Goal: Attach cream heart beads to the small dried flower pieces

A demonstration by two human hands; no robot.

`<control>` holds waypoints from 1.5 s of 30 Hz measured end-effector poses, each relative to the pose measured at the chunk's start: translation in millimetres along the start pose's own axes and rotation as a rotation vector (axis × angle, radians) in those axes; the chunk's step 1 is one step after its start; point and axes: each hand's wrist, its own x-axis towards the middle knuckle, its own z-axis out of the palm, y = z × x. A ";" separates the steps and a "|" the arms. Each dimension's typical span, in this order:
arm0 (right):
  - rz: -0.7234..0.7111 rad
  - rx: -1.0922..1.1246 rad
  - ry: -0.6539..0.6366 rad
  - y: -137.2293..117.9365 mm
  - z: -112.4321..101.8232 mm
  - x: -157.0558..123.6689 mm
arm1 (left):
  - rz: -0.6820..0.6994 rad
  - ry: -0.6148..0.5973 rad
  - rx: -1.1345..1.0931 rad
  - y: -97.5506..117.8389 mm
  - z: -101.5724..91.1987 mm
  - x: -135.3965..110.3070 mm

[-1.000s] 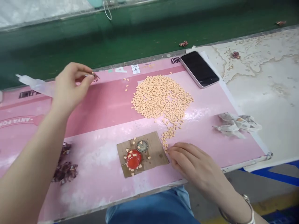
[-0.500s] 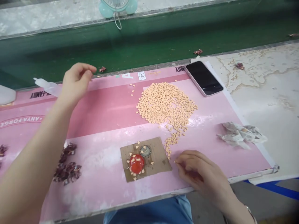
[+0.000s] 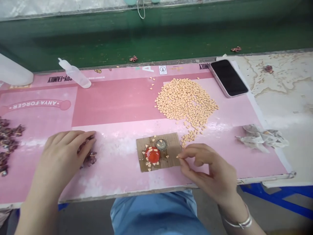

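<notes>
My left hand lies on the pink mat, fingers curled over a small pile of dark red flower pieces; whether it grips any is hidden. My right hand hovers at the right edge of a brown card, thumb and forefinger pinched on a tiny orange heart piece. On the card sit a red dome and a round metal ornament, with loose hearts around them. A big heap of orange hearts lies behind.
A squeeze bottle lies at the mat's back left, a phone at the back right, a crumpled tissue on the right. More dark flower pieces lie far left. A green belt runs behind.
My left hand let a dark flower piece go onto the green belt, then came down to the flower pile near me. My right hand lifted from the mat with a heart piece pinched.
</notes>
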 end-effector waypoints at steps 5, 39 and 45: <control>-0.152 -0.033 -0.091 -13.9 19.1 15.0 | -0.130 0.239 -0.157 19.3 -1.4 -8.9; -0.034 0.007 -0.103 -26.6 19.8 28.0 | -0.863 0.020 -1.611 168.1 -13.6 -32.4; -0.015 0.069 -0.065 -32.4 21.6 30.8 | -0.794 0.048 -1.690 174.4 -14.7 -28.8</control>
